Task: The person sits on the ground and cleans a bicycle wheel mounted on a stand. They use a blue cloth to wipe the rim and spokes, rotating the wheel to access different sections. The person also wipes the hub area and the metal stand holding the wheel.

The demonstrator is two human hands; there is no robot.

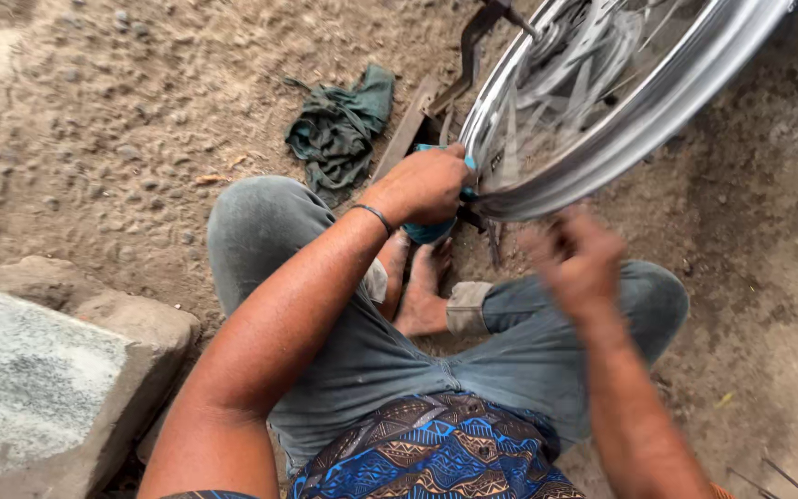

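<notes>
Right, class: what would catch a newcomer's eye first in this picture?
A shiny metal wheel rim with spokes fills the upper right. The left hand presses a blue cloth against its lower edge, while the right hand is a blur just below it. A crumpled green rag lies on the dirt behind.

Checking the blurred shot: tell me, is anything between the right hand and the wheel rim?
Nothing visible. The right hand hangs blurred just below the shiny wheel rim, open air between them. The left hand presses a blue cloth against the rim further left.
</notes>
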